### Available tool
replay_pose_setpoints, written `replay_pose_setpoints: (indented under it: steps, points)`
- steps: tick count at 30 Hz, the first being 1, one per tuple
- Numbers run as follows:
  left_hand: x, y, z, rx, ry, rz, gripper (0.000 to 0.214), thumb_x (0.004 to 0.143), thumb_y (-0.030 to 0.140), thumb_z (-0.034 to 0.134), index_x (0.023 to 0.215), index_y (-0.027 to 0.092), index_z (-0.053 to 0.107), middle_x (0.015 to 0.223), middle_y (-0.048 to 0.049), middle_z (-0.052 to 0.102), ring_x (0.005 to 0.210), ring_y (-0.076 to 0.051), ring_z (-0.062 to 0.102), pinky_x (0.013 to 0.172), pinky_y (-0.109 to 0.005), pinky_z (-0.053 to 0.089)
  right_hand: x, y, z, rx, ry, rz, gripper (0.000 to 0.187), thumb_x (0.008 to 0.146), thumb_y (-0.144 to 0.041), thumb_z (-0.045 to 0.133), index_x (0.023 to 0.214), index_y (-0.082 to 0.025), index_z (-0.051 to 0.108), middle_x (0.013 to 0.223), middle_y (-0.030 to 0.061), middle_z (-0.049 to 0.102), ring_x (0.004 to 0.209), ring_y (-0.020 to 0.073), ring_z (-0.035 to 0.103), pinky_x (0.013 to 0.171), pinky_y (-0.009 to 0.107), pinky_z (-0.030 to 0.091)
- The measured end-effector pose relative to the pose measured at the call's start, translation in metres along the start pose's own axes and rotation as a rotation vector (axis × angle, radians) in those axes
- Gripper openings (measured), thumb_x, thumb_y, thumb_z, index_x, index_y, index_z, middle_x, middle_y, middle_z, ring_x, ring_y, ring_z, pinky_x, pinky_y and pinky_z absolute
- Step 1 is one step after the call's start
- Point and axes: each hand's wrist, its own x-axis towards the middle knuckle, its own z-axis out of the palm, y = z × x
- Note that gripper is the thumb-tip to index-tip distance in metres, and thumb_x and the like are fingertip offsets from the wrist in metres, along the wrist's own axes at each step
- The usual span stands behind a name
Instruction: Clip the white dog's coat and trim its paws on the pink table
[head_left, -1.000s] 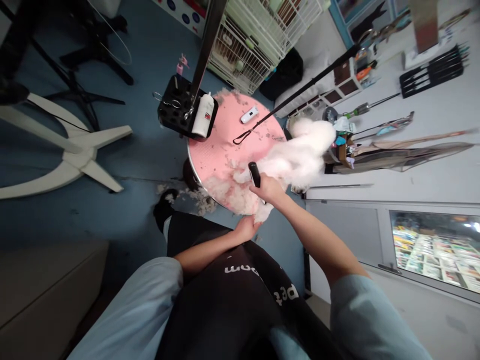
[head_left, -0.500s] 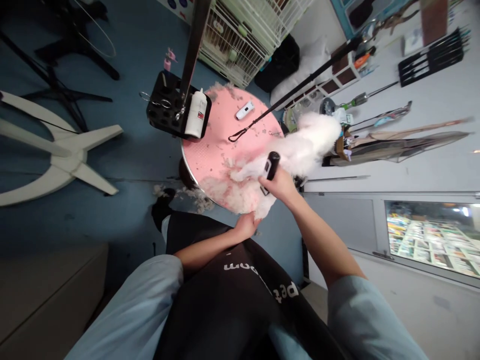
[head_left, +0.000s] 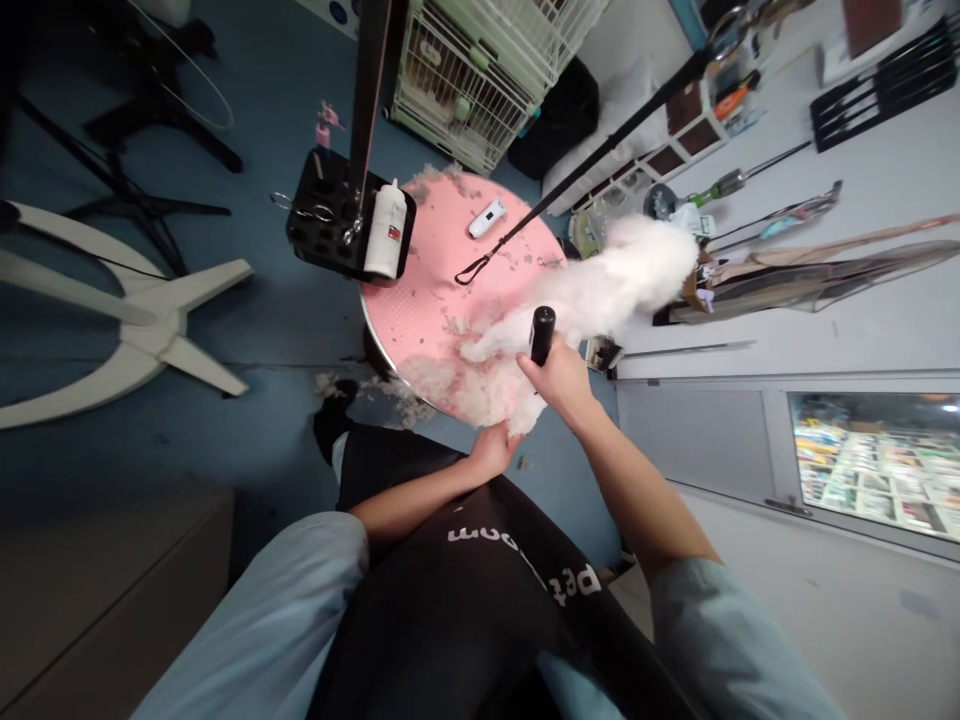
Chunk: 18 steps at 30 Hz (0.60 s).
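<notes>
A white fluffy animal (head_left: 600,295) is stretched along the right side of the round pink desk (head_left: 412,305), its coat clasped at the near rim by the curled left hand (head_left: 491,450), while a black tool (head_left: 542,335) is gripped in the closed right hand (head_left: 565,378). Loose fur (head_left: 442,383) is strewn around; beyond, a black strap (head_left: 517,232) is slung between animal and white device (head_left: 486,218), and the left rim is overlapped by a black holder (head_left: 319,225) with a white bottle (head_left: 385,232).
</notes>
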Motion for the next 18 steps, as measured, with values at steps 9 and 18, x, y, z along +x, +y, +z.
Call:
replay_pose_setpoints:
  steps: [9, 18]
  points:
    - [-0.004, -0.011, 0.007, -0.128, 0.099, -0.008, 0.036, 0.084, 0.03, 0.061, 0.114, 0.012, 0.066, 0.109, -0.0137, 0.071, 0.105, -0.028, 0.065, 0.095, -0.039, 0.05, -0.004, 0.013, 0.016, 0.291, -0.107, -0.056, 0.037, 0.08, -0.049, 0.056, 0.1, -0.017, 0.057, 0.09, 0.0103, 0.07, 0.084, 0.028, 0.068, 0.073, 0.036, 0.051]
    - [-0.002, -0.005, 0.01, -0.306, 0.163, -0.137, 0.026, 0.08, 0.028, 0.064, 0.099, 0.011, 0.071, 0.091, -0.0092, 0.074, 0.09, -0.025, 0.068, 0.084, -0.036, 0.052, -0.009, 0.022, 0.017, 0.454, -0.188, -0.116, 0.033, 0.076, -0.049, 0.06, 0.089, -0.019, 0.058, 0.076, 0.0048, 0.066, 0.074, 0.0257, 0.066, 0.068, 0.036, 0.052]
